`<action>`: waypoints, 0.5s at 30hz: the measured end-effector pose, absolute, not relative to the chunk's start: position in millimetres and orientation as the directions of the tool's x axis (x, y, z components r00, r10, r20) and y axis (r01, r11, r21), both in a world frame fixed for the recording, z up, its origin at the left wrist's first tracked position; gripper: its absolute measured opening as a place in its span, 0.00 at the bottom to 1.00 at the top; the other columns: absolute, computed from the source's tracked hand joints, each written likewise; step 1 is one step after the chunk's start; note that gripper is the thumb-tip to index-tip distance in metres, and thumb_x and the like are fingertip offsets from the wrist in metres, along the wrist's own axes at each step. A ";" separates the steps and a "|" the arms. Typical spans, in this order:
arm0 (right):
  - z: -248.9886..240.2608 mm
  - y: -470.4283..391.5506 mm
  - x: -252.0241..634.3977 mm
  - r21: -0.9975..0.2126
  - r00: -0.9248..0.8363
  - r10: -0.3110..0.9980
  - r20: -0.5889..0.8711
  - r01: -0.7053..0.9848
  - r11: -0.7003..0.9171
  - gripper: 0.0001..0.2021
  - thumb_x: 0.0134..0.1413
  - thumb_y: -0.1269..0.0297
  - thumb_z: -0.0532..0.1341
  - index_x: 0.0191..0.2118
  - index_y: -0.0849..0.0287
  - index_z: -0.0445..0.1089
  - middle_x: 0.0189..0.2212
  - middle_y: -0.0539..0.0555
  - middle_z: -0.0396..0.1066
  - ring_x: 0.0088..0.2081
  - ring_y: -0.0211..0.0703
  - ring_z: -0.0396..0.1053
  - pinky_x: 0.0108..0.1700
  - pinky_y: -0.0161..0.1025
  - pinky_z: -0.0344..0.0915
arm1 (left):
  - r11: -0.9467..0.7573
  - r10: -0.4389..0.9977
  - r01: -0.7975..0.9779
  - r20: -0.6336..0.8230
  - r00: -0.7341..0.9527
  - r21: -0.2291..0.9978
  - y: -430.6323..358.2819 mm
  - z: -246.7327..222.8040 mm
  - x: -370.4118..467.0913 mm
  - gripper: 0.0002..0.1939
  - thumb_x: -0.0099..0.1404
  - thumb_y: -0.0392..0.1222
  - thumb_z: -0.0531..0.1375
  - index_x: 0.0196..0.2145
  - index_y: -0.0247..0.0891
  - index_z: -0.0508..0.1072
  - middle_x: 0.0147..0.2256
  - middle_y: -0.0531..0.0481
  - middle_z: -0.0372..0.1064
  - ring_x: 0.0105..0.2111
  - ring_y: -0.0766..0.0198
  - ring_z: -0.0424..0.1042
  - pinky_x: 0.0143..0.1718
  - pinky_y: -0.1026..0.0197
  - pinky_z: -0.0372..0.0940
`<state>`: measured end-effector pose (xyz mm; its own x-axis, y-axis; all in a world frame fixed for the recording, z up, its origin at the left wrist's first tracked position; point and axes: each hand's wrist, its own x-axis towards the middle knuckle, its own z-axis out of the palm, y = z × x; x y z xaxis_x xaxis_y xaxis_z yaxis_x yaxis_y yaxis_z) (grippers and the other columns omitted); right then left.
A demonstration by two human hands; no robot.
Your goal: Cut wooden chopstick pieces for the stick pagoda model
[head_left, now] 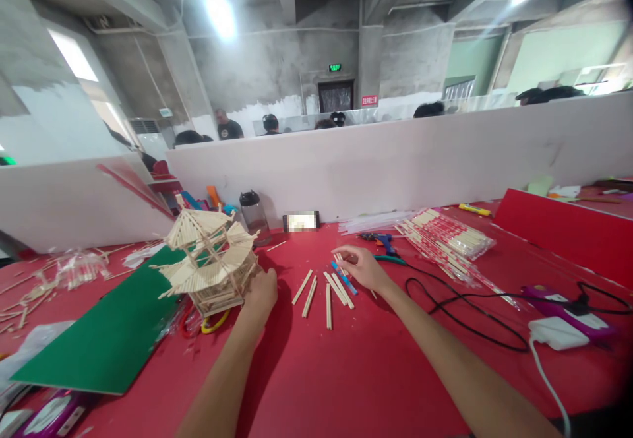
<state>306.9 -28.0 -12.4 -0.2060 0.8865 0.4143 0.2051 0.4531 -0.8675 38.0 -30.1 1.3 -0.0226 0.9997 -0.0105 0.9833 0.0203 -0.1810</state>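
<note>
A pagoda model built of thin wooden sticks, with tiered roofs, stands tilted at the left. My left hand is closed on its lower right side, the fingertips hidden behind it. Across the table, my right hand pinches some thin wooden sticks, mostly covered by the fingers. Close under that hand lies a blue pen. Between my hands several loose wooden sticks are spread on the red table. Yellow and red scissors handles show beneath the model.
A green board lies left. Behind stand a dark-lidded bottle and a phone. At right are a glue gun, bagged sticks, a black cable and a power strip. A white partition borders the table; people sit beyond.
</note>
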 end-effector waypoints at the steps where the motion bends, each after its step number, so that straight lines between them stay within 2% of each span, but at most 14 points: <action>1: -12.6 -27.7 307.0 -0.870 -0.209 0.887 0.412 0.199 0.451 0.13 0.53 0.64 0.59 0.44 0.58 0.73 0.32 0.53 0.73 0.32 0.43 0.74 0.36 0.37 0.69 | 0.026 1.000 0.983 -0.010 -0.029 -0.183 -29.9 1.5 38.2 0.17 0.64 0.26 0.47 0.46 0.29 0.69 0.43 0.30 0.71 0.44 0.49 0.75 0.42 0.54 0.69; 8: -17.9 -24.1 308.1 -0.869 -0.237 0.881 0.410 0.191 0.456 0.13 0.54 0.64 0.59 0.45 0.59 0.72 0.33 0.53 0.74 0.32 0.42 0.75 0.38 0.38 0.70 | 0.021 1.000 0.985 0.010 -0.019 -0.171 -29.5 -0.9 37.6 0.19 0.63 0.24 0.46 0.47 0.28 0.70 0.43 0.29 0.71 0.44 0.48 0.75 0.43 0.52 0.68; 15: -21.1 -23.1 308.0 -0.856 -0.247 0.876 0.414 0.222 0.467 0.13 0.55 0.64 0.59 0.46 0.58 0.72 0.35 0.54 0.74 0.33 0.42 0.74 0.39 0.39 0.70 | 0.060 0.998 0.987 0.016 -0.059 -0.146 -34.6 -3.2 39.7 0.18 0.63 0.26 0.47 0.42 0.27 0.74 0.40 0.29 0.73 0.43 0.48 0.75 0.42 0.52 0.68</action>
